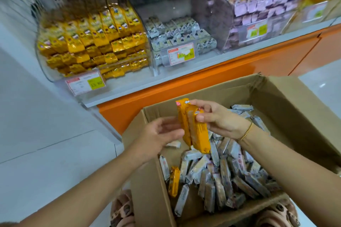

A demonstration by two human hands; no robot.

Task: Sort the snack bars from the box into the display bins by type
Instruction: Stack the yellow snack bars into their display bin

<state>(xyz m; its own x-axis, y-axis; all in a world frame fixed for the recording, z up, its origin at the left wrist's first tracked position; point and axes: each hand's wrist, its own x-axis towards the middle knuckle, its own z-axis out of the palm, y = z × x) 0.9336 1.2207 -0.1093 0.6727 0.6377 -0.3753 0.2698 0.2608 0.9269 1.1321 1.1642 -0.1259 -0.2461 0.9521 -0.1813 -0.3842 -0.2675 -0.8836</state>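
Right hand (219,119) is pinching two orange bars (196,131) above the open box (276,97). Left hand (160,132), fingers relaxed, is touching their side. Pale bars (221,177) are lying in the box, below the display bins (153,64).

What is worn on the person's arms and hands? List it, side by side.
The left forearm and right forearm are bare, with no sleeves in view. Neither the left hand nor the right hand wears a glove. A thin gold-coloured beaded bracelet circles the right wrist. The left wrist is bare, and no rings show.
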